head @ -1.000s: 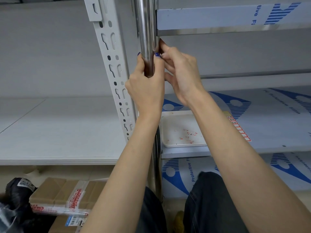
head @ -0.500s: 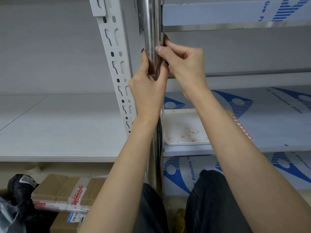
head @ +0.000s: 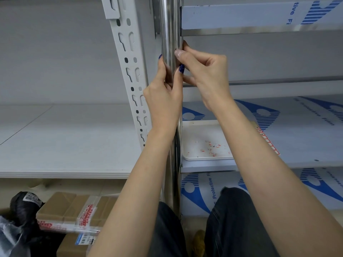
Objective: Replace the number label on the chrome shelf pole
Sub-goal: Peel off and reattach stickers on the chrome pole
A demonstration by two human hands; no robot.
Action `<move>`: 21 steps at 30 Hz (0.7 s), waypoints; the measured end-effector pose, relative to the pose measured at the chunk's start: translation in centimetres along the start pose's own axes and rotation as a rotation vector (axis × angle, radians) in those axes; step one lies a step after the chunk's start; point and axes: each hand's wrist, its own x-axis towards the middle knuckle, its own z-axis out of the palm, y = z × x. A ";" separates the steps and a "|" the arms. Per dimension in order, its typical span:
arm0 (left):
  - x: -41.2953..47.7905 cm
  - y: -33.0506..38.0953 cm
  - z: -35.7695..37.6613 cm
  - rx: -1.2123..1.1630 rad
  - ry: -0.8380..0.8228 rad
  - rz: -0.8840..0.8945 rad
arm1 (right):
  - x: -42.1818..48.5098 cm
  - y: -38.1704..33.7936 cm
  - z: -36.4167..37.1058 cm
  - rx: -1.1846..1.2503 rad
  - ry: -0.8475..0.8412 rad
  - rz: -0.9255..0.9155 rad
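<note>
The chrome shelf pole [head: 169, 25] runs upright through the middle of the view. My left hand [head: 163, 101] wraps around it from the front, thumb on its right side and fingertips on its left. My right hand [head: 206, 76] is at the pole's right edge, just below the upper shelf, its index fingertip and thumb pressed to the metal. No number label shows; the spot under my fingers is hidden. A white tray [head: 189, 130] with small red and white scraps sits on the lower shelf behind my right forearm.
A white slotted upright [head: 128, 71] stands just left of the pole. Shelves wrapped in blue-printed protective film [head: 297, 127] lie to the right, a white board shelf [head: 65, 138] to the left. Cardboard boxes [head: 63, 210] and a black bag [head: 22, 206] rest on the floor.
My right hand has shifted from behind the left thumb to the pole's right edge, with the index fingertip now on the chrome. The left hand keeps its grip. The camera has drifted slightly.
</note>
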 end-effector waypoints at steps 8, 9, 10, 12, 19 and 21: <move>0.0 0.0 0.0 0.009 -0.011 0.005 | 0.1 0.1 -0.3 -0.019 0.016 -0.002; -0.1 0.0 0.0 0.005 -0.012 0.005 | 0.1 0.1 -0.4 -0.009 0.014 0.002; -0.1 0.0 -0.1 0.003 -0.015 0.006 | 0.1 0.1 -0.4 -0.003 0.011 0.006; 0.0 0.1 -0.1 0.002 -0.013 0.002 | 0.0 0.0 -0.2 -0.005 0.006 0.011; -0.1 0.0 -0.1 0.001 -0.024 -0.003 | 0.0 0.1 -0.2 0.020 0.017 0.033; -0.1 0.0 -0.1 0.001 -0.023 -0.001 | 0.0 0.1 -0.2 0.052 0.015 0.046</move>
